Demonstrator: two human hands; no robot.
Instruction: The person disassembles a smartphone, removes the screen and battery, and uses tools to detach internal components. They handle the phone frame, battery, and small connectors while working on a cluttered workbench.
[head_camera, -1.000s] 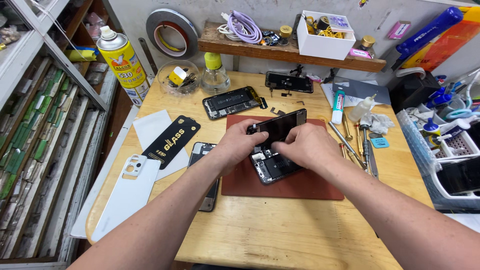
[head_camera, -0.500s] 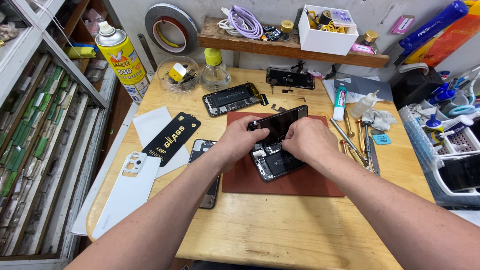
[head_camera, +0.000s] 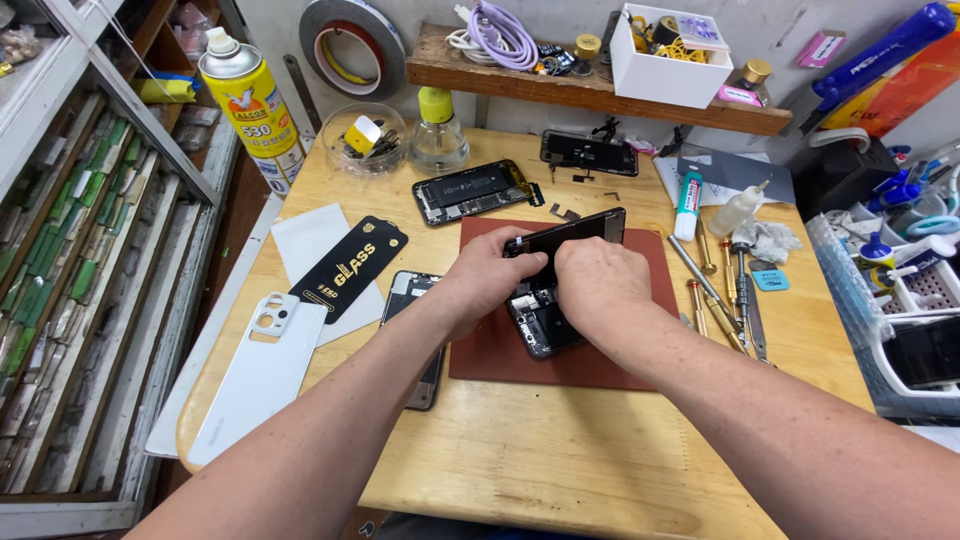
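An opened black phone body (head_camera: 541, 322) lies on a reddish-brown work mat (head_camera: 520, 362) in the middle of the wooden bench. Its black screen panel (head_camera: 568, 233) is tilted up from the far end. My left hand (head_camera: 487, 276) grips the panel's left edge and rests on the phone body. My right hand (head_camera: 600, 283) presses down over the phone's upper part, fingers bent, touching the panel's lower edge. The inside of the phone under both hands is mostly hidden.
Another opened phone (head_camera: 472, 191) and a dark phone (head_camera: 589, 153) lie behind the mat. A phone frame (head_camera: 412, 310), a black glass-protector pack (head_camera: 349, 268) and a white back cover (head_camera: 259, 367) lie to the left. Screwdrivers (head_camera: 712, 295) and a glue tube (head_camera: 688, 204) lie to the right. A spray can (head_camera: 247, 103) stands at the far left.
Both hands have stayed on the phone. The right hand has shifted slightly left and down over the phone's upper part; the screen panel stays tilted up.
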